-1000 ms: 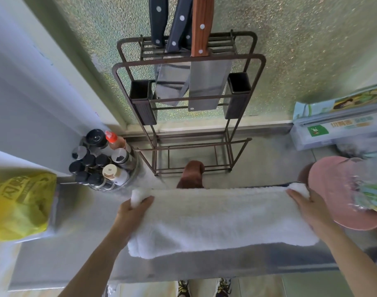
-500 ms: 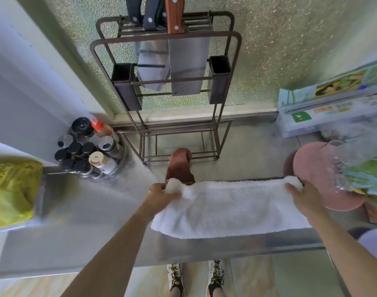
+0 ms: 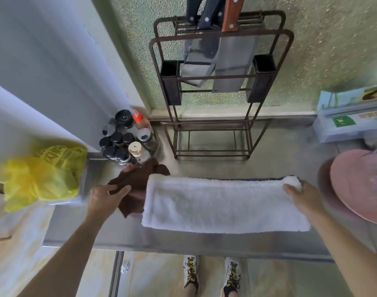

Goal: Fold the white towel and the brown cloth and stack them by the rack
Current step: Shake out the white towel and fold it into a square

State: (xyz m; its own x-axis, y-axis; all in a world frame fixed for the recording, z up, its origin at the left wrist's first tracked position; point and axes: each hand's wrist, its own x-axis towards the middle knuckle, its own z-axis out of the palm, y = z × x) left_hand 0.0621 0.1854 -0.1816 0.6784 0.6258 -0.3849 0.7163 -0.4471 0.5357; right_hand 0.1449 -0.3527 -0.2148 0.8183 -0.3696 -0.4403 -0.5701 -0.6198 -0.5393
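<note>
The white towel (image 3: 221, 204) lies folded into a long strip across the steel counter (image 3: 204, 243), in front of the brown wire rack (image 3: 215, 136). My right hand (image 3: 303, 198) grips the towel's right end. The brown cloth (image 3: 138, 185) lies crumpled at the towel's left end, partly under it. My left hand (image 3: 106, 196) holds the brown cloth, with the fingers closed over its near edge.
Knives and cleavers hang in the rack against the frosted window. A cluster of spice bottles (image 3: 127, 140) stands left of the rack. A yellow plastic bag (image 3: 44, 174) sits at far left, a pink board (image 3: 358, 185) and a box of wrap (image 3: 350, 123) at right.
My left hand let go of the towel's left end and moved left onto the brown cloth, which has shifted left from behind the towel. My right hand stays on the towel's right end.
</note>
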